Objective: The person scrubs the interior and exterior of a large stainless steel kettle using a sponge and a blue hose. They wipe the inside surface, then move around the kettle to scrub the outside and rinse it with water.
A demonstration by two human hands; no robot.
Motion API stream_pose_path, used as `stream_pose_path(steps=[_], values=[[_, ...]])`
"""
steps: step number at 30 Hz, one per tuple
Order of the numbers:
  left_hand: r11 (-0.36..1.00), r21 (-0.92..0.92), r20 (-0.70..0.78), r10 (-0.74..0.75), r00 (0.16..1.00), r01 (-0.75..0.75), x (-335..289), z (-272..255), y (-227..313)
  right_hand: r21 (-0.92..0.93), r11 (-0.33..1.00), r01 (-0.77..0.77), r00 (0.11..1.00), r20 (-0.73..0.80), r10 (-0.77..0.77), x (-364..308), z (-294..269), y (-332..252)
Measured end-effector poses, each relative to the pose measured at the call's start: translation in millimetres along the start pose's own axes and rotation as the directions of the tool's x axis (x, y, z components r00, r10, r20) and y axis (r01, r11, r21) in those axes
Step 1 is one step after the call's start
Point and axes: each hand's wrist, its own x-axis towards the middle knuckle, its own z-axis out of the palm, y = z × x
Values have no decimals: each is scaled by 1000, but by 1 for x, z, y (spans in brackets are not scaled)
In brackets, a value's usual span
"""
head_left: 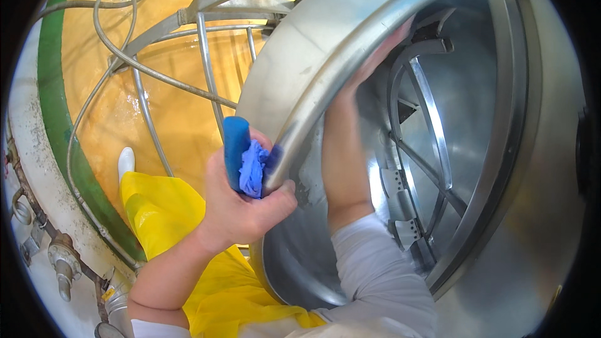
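The left hand [241, 213] is clenched at the tub's rim [350, 66], grasping a blue rod [234, 150] with a round end and a crumpled violet-blue wad [253, 169]. The rod stands nearly upright in the crook between thumb and fingers, its upper end poking out above the hand. The wad sits just right of it, between the rod and the rim. The thumb lies below the wad, reaching right to the metal; the other fingers pass behind rod and wad, mostly hidden, one showing just above the wad.

The right hand [389, 47] is inside the steel tub [288, 50], near the upper inner wall, its arm reaching up across the opening. It is blurred and partly cut off by the rim, so whether its fingers are released or hold something cannot be told.

To the right of that arm, within the tub, is a curved metal stirrer [432, 122] with pale perforated paddles [407, 231] lower down. A hose [181, 82] loops over the metal frame [210, 69] at upper left, above the orange-yellow floor [169, 134]. The person's yellow apron [164, 206] and a white boot [126, 160] show below.
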Motion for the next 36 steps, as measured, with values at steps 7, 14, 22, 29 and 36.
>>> stream_pose_path(steps=[7,14,22,29,36], values=[[986,-36,-68,162,984,-165,6,6,4,-532,779,-332,712,400,577,-238,-95,71],[983,-3,-87,183,979,-184,5,4,1,-836,440,-327,615,165,771,-315,-166,55],[979,130,-60,167,984,-158,6,1,4,-795,272,-543,403,37,915,-374,-196,-52],[971,172,-55,181,982,-169,6,-1,7,-517,531,-672,674,-131,727,-125,-157,-63],[975,142,-9,173,985,-170,5,0,12,-427,805,-412,883,-406,236,20,-138,25]])
